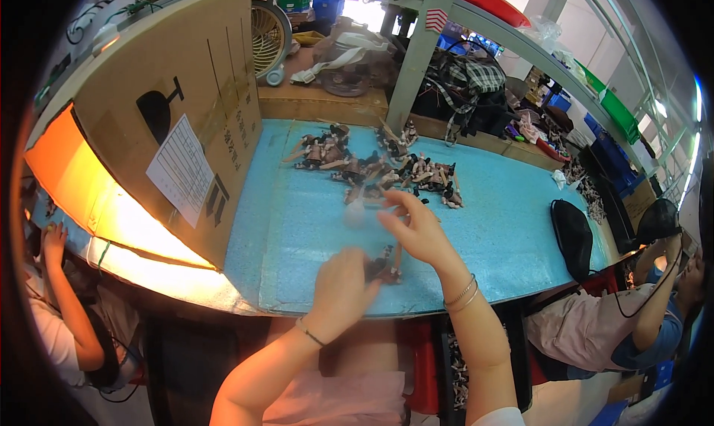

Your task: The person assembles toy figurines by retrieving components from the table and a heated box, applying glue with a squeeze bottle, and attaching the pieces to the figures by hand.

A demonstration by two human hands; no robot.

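My left hand (342, 288) is low over the blue tabletop near its front edge, closed on a small brown and dark figurine (390, 275). The figurine shows beside the fingertips, partly covered by them. Farther up, my right hand (416, 229) is in the air with bent fingers and a gap between thumb and forefinger; I see nothing held there. Just left of those fingertips is a blurred whitish translucent object (355, 215), its kind unclear. Beyond both hands lies a loose pile of similar small figurines (430, 174), brown, black and pale.
A large cardboard box (204, 76) stands at left, orange light glowing inside. Behind the table (491, 232) are a fan (269, 39), a clear plastic bag (349, 65) and a plaid cloth item (480, 76). A black padded object (571, 240) lies at right. People sit on both sides.
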